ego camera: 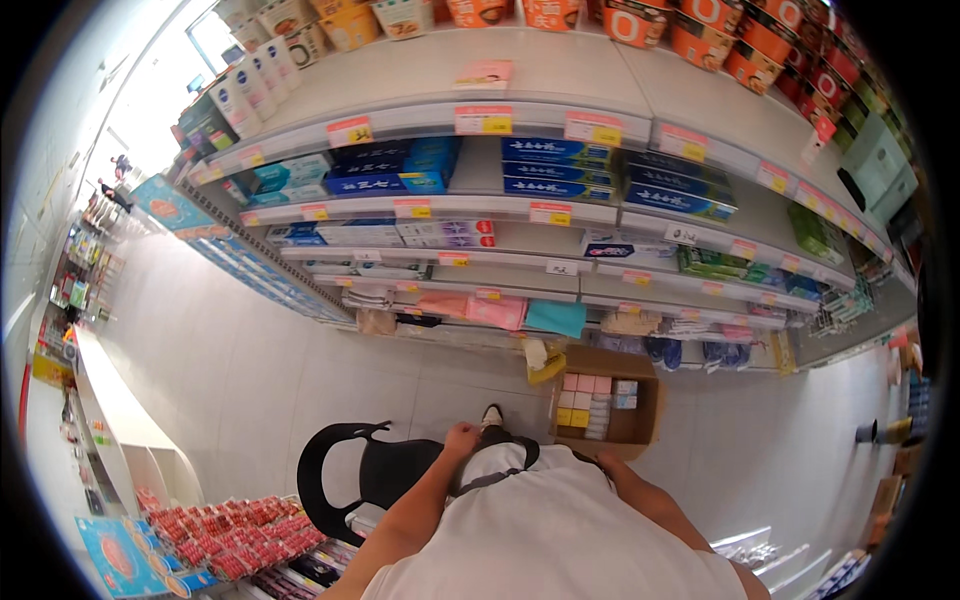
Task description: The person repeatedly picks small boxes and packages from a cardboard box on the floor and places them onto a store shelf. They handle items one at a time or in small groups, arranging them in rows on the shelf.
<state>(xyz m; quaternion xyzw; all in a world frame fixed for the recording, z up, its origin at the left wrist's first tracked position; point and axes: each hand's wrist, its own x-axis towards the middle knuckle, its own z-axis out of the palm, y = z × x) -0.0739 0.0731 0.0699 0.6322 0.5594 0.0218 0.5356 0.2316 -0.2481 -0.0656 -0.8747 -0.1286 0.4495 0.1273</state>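
Note:
My left hand [463, 437] hangs by my left thigh with its fingers curled; whether anything is inside it does not show. Just beyond it a shoe [492, 414] stands on the floor. My right hand [610, 463] is low at my right side, beside the near edge of an open cardboard box [646, 405]; its fingers are mostly hidden, and I cannot tell whether it touches the box. Inside the box sit small pink cartons [586, 383], yellow cartons [573, 418], white packs [598, 417] and blue-and-white cartons [625, 394].
A black chair [397, 469] stands close on my left. Ahead runs a shelf unit [480, 206] with toothpaste boxes [555, 166], folded towels [499, 311] and instant noodle tubs [637, 22]. Red packaged snacks [240, 532] lie at lower left. Behind them stands a white counter [112, 390].

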